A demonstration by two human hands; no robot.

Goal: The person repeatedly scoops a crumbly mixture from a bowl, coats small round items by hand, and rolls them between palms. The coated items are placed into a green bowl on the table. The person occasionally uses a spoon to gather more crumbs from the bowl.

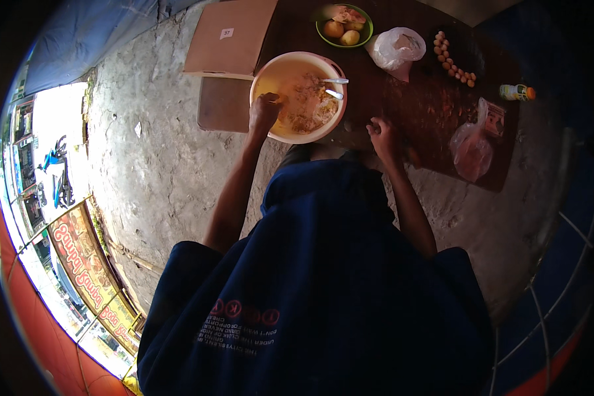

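Note:
A large pale plastic basin (344, 101) stands near the table edge, holding a moist, crumbly mixture (307, 104). Two light-coloured utensil handles (335, 80) lean at its right side. My left hand (265, 113) is over the basin's left rim, fingers bunched just inside; whether they pinch anything is unclear. To the right of the basin, my right hand (383, 134) hovers by the near table edge with curled fingers, and its grip is too dark to make out. Small round balls (448, 62) lie in a curved row farther back on the table.
The dark tabletop (406, 104) also carries a green bowl (370, 29) of round yellowish produce, a white plastic bag (401, 47), an orange-capped bottle (517, 92) and a clear bag (470, 153) beside a printed packet (494, 121). A cardboard box (227, 39) is at the left.

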